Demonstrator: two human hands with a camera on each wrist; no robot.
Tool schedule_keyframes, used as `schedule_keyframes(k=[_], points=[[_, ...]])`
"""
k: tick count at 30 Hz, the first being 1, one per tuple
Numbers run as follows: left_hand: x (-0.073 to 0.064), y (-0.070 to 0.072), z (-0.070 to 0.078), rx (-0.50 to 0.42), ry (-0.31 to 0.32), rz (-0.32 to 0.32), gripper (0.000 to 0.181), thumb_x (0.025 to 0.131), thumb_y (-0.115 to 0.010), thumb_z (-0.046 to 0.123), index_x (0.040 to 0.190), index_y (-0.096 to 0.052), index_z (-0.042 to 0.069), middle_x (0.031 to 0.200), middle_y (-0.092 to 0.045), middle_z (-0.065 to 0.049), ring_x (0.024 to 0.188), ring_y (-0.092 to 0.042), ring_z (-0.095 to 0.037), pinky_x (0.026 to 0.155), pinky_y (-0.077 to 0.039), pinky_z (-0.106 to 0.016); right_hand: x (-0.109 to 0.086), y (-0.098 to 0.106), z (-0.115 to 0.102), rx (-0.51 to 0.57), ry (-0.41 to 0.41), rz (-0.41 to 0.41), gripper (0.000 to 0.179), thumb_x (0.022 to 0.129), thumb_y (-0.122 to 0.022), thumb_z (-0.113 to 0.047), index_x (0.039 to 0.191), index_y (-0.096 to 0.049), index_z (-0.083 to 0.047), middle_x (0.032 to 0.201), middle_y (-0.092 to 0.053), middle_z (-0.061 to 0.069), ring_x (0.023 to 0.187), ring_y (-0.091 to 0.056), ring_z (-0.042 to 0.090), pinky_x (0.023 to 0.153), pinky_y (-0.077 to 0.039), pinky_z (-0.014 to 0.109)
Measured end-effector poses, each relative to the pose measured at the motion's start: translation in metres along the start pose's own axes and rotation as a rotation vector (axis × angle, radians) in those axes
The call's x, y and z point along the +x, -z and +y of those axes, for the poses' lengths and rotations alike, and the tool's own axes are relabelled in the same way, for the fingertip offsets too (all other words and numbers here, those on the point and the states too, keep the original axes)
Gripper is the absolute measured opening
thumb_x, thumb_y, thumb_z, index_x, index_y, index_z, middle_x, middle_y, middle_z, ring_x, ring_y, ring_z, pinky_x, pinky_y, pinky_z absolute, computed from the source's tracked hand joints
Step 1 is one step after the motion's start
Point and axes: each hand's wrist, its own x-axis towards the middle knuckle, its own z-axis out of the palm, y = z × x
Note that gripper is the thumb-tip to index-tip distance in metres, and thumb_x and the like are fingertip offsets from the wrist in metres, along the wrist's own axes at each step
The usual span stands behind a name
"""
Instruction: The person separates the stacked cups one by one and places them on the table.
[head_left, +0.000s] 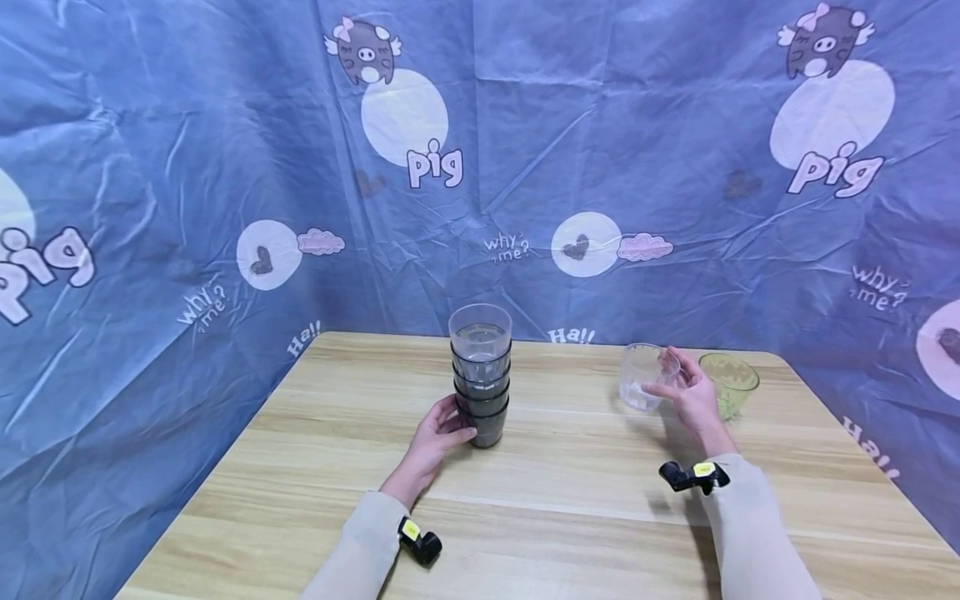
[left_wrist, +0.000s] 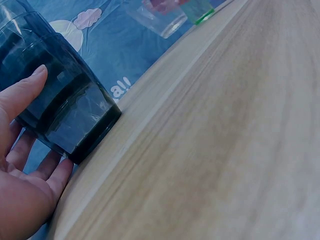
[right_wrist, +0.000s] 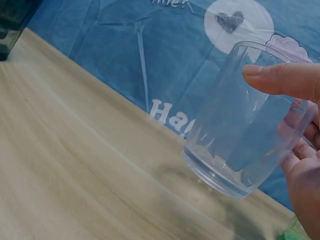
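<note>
A tall stack of nested cups stands upright on the table, with a clear cup (head_left: 480, 329) on top and several dark grey cups (head_left: 482, 398) below. My left hand (head_left: 437, 435) holds the lowest dark cup (left_wrist: 75, 110), thumb on the near side and fingers round the far side. Further right, my right hand (head_left: 693, 398) grips another clear cup (right_wrist: 240, 125) between thumb and fingers. That cup is tilted a little, and its base seems just above the tabletop. Just right of this hand stands a pale green cup (head_left: 729, 383), partly hidden behind it.
Both hands work over a light wood-grain table (head_left: 555, 517). Behind it and along the sides hangs a blue cloth (head_left: 525, 150) printed with pigs and lettering, close to the table's back edge. Each sleeve carries a small black camera (head_left: 693, 477) at the wrist.
</note>
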Motion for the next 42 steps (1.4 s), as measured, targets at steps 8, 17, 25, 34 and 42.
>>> schedule_keyframes(k=[8, 17, 25, 34, 42], points=[[0.002, 0.000, -0.001, 0.000, -0.007, -0.004, 0.075, 0.083, -0.070, -0.006, 0.149, -0.034, -0.005, 0.154, -0.034, -0.026, 0.135, -0.042, -0.043, 0.111, -0.037, -0.049, 0.001, 0.002, 0.012, -0.079, -0.025, 0.028, 0.089, 0.075, -0.067, 0.021, 0.152, -0.026, 0.006, 0.123, -0.055, -0.013, 0.127, -0.045, 0.007, 0.110, -0.031, 0.016], [0.002, 0.001, -0.001, 0.003, -0.007, 0.001, 0.073, 0.083, -0.070, -0.006, 0.148, -0.035, -0.005, 0.153, -0.036, -0.025, 0.134, -0.043, -0.041, 0.110, -0.038, -0.046, 0.000, -0.001, 0.017, -0.026, -0.083, 0.058, 0.093, 0.074, -0.062, 0.026, 0.154, -0.022, 0.003, 0.149, -0.043, 0.005, 0.143, -0.033, 0.015, 0.115, -0.025, 0.021], [0.002, 0.001, -0.001, -0.001, -0.008, 0.003, 0.073, 0.083, -0.069, -0.007, 0.148, -0.035, -0.005, 0.153, -0.036, -0.026, 0.134, -0.043, -0.042, 0.111, -0.037, -0.049, 0.001, -0.001, 0.021, -0.033, -0.071, 0.061, 0.093, 0.074, -0.063, 0.024, 0.154, -0.023, 0.003, 0.153, -0.038, 0.011, 0.143, -0.032, 0.017, 0.116, -0.025, 0.022], [0.002, 0.001, -0.001, 0.000, -0.007, -0.003, 0.073, 0.084, -0.069, -0.006, 0.148, -0.035, -0.005, 0.153, -0.036, -0.025, 0.133, -0.044, -0.041, 0.108, -0.041, -0.044, 0.000, -0.001, 0.020, 0.009, -0.063, 0.039, 0.094, 0.075, -0.059, 0.026, 0.156, -0.017, 0.001, 0.143, -0.042, 0.001, 0.147, -0.024, 0.020, 0.118, -0.020, 0.024], [0.002, 0.001, -0.001, 0.000, -0.006, 0.001, 0.072, 0.084, -0.070, -0.006, 0.148, -0.036, -0.005, 0.153, -0.037, -0.025, 0.133, -0.044, -0.041, 0.109, -0.039, -0.045, -0.002, -0.003, 0.013, 0.107, 0.018, 0.004, 0.092, 0.073, -0.054, 0.029, 0.153, -0.022, -0.002, 0.134, -0.045, -0.009, 0.146, -0.021, 0.017, 0.119, -0.015, 0.023]])
